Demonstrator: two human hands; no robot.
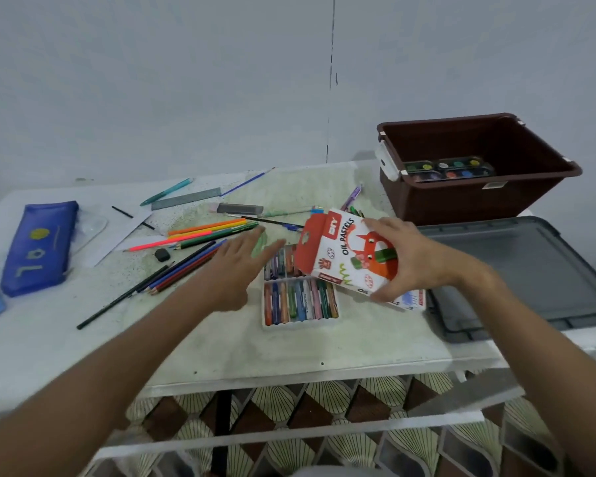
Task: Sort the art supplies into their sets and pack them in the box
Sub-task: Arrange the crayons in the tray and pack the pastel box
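Nearest, the left hand (236, 270) hovers with fingers spread and straight, holding nothing, over the counter (289, 349). Just at its 3 o'clock lies an uncovered tray of pastels (300, 301), sticks in rows. The right hand (405, 259) grips the red-and-white pastel box (341, 253), tilted above the tray. At 9 o'clock colored pencils (200, 235) lie scattered, with a blue pouch (37, 246) beyond. At 3 o'clock rests a grey lid (530, 270); at 1 o'clock the brown box (479, 197) holds a paint set (449, 168).
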